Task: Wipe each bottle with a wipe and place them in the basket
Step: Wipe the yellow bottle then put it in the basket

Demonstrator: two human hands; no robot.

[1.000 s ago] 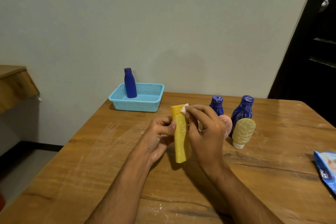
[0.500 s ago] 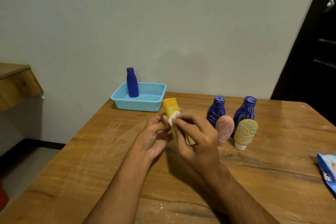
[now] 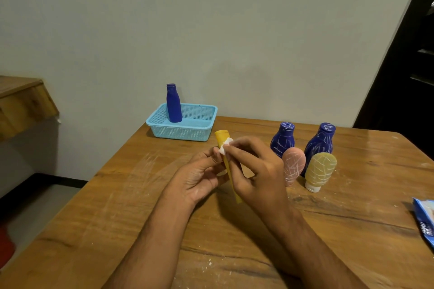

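The left hand (image 3: 199, 177) has tilted the yellow tube (image 3: 226, 162); the right hand (image 3: 256, 171), pinching the wipe (image 3: 225, 149), has moved down from its cap, so wiping continues.

On the table (image 3: 328, 230), the basket (image 3: 180, 134) sits at eleven o'clock near the far edge, with one bottle (image 3: 174, 104) upright in its left part. At one o'clock four bottles cluster: two behind (image 3: 283, 138) (image 3: 321, 141), two in front (image 3: 293, 164) (image 3: 320, 170), touching them. The tube (image 3: 226, 159) is held at centre between the left hand (image 3: 199, 178) and right hand (image 3: 256, 171), and a packet (image 3: 425, 223) lies at three o'clock.
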